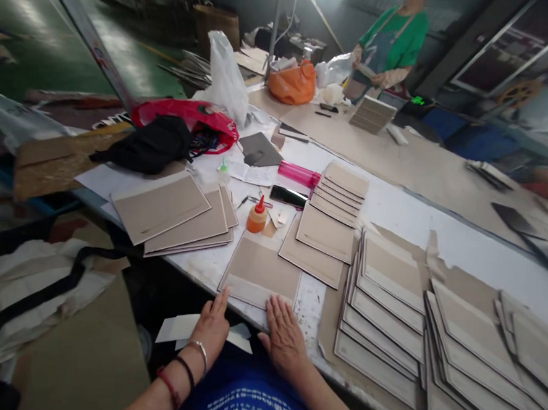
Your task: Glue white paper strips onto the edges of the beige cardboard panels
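A flat beige cardboard panel (263, 263) with a paler band along its near side lies at the table's front edge, directly before me. My right hand (287, 332) rests flat on the panel's near right corner, fingers stretched out. At the near left corner, the fingertips of my left hand (215, 322) touch the panel's edge; the index finger is extended and the others are partly hidden. Pale paper strips (178, 328) show beside and below my left wrist. Just beyond the panel stands an orange glue bottle (256, 216) with a red nozzle.
Similar panels lie fanned on the left (162, 207), beyond to the right (325, 233) and in overlapping rows at right (381, 317). A phone (288, 196), pink bottle (299, 174) and black bag (150, 143) sit farther back. A person in green (407, 43) stands across the table.
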### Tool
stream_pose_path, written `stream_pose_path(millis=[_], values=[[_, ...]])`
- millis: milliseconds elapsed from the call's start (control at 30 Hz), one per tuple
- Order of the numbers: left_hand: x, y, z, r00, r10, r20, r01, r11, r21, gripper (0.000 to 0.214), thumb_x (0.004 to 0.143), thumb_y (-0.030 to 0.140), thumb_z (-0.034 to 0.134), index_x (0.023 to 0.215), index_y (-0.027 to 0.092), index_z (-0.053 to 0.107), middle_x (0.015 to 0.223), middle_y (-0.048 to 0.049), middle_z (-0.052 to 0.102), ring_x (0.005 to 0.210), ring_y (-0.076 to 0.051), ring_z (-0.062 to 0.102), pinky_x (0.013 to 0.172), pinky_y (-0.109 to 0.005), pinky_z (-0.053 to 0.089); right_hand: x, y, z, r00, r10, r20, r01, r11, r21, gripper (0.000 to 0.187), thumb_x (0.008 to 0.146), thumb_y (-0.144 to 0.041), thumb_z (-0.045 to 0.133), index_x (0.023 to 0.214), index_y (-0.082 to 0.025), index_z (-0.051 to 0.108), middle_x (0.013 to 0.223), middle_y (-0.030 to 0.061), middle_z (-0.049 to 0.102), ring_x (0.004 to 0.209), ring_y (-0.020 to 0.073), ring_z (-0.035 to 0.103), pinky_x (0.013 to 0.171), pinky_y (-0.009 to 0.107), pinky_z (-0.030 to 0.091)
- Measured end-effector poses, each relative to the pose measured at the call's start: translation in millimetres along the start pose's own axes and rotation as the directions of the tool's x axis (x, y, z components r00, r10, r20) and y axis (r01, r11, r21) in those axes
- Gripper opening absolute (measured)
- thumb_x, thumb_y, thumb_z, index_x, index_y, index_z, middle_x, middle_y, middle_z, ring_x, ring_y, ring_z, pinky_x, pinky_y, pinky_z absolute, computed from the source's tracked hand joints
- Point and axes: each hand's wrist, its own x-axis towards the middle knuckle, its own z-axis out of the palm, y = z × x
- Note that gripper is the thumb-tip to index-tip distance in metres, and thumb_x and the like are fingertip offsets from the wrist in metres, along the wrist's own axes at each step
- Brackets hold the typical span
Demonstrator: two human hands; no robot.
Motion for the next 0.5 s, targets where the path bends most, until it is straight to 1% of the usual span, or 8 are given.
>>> stream_pose_path(millis=[167, 233, 300, 333, 400, 433, 467, 500], values=[[1, 2, 0.5, 0.999, -0.024, -0.03, 0.023, 0.999, -0.027, 0.027, 0.072, 0.004, 0.043, 0.076, 0.011, 0.07, 0.14, -0.0171, 0.024, 0.124, -0.032, 0.032, 0.092, -0.044, 0.032, -3, 2, -3, 1.0, 0.007, -0.007, -0.007, 1.0, 0.013, 0.062, 0.083, -0.039, 0.044, 0.134, -0.008, 0.028, 0.139, 0.0136, 0.03, 0.13, 0.0247, 0.02, 0.104, 0.039, 0.024], [0, 6, -1.3, 0.999, -0.048, -0.024, 0.047, 0.998, -0.043, 0.028, 0.072, 0.004, 0.043, 0.076, 0.011, 0.07, 0.14, -0.016, 0.024, 0.124, -0.032, 0.031, 0.093, -0.045, 0.031, -10, 10, -6, 1.0, -0.012, -0.028, 0.013, 1.0, 0.019, 0.062, 0.084, -0.037, 0.044, 0.135, -0.008, 0.026, 0.139, 0.0135, 0.031, 0.129, 0.0243, 0.022, 0.103, 0.038, 0.025], [-1, 10, -3.4, 0.997, -0.082, 0.014, 0.083, 0.994, -0.073, 0.03, 0.071, 0.005, 0.042, 0.079, 0.011, 0.07, 0.141, -0.0154, 0.023, 0.125, -0.032, 0.029, 0.094, -0.046, 0.029, -21, 23, -4, 0.996, -0.047, -0.07, 0.049, 0.999, 0.021, 0.062, 0.084, -0.035, 0.043, 0.136, -0.009, 0.023, 0.139, 0.0127, 0.031, 0.128, 0.0239, 0.026, 0.101, 0.038, 0.027], [-1, 12, -4.0, 0.994, -0.106, 0.033, 0.109, 0.99, -0.088, 0.031, 0.071, 0.004, 0.04, 0.082, 0.01, 0.069, 0.141, -0.0157, 0.022, 0.126, -0.031, 0.028, 0.096, -0.045, 0.028, -25, 29, -1, 0.993, -0.07, -0.099, 0.073, 0.997, 0.021, 0.062, 0.084, -0.035, 0.043, 0.136, -0.009, 0.023, 0.138, 0.0123, 0.031, 0.127, 0.0238, 0.028, 0.101, 0.038, 0.028], [0, 11, -4.5, 0.989, -0.133, 0.066, 0.141, 0.979, -0.147, 0.033, 0.071, 0.004, 0.039, 0.087, 0.007, 0.068, 0.142, -0.0177, 0.019, 0.127, -0.031, 0.025, 0.099, -0.044, 0.025, -29, 42, 11, 0.975, -0.11, -0.194, 0.122, 0.991, 0.05, 0.061, 0.083, -0.037, 0.044, 0.136, -0.012, 0.026, 0.134, 0.0118, 0.039, 0.121, 0.0248, 0.037, 0.097, 0.038, 0.032], [1, 9, -4.9, 0.988, -0.14, 0.06, 0.149, 0.972, -0.182, 0.033, 0.069, 0.004, 0.041, 0.089, 0.006, 0.067, 0.142, -0.0179, 0.018, 0.127, -0.031, 0.025, 0.1, -0.044, 0.024, -28, 47, 17, 0.952, -0.134, -0.274, 0.164, 0.982, 0.091, 0.059, 0.082, -0.038, 0.046, 0.134, -0.014, 0.031, 0.129, 0.0115, 0.046, 0.116, 0.0255, 0.044, 0.093, 0.038, 0.035], [1, 6, -5.7, 0.988, -0.143, 0.05, 0.151, 0.961, -0.23, 0.03, 0.067, 0.005, 0.045, 0.088, 0.007, 0.067, 0.143, -0.0169, 0.018, 0.127, -0.03, 0.026, 0.1, -0.043, 0.024, -25, 50, 21, 0.931, -0.128, -0.342, 0.193, 0.968, 0.162, 0.054, 0.081, -0.039, 0.047, 0.13, -0.019, 0.038, 0.121, 0.0098, 0.054, 0.109, 0.0256, 0.05, 0.089, 0.038, 0.037], [0, 3, -7.3, 0.989, -0.14, 0.05, 0.149, 0.946, -0.288, 0.026, 0.064, 0.007, 0.051, 0.083, 0.009, 0.068, 0.143, -0.016, 0.019, 0.126, -0.031, 0.026, 0.1, -0.042, 0.025, -22, 51, 22, 0.929, -0.077, -0.363, 0.182, 0.946, 0.267, 0.045, 0.081, -0.038, 0.048, 0.123, -0.023, 0.047, 0.113, 0.0077, 0.059, 0.102, 0.0254, 0.054, 0.086, 0.038, 0.04]])
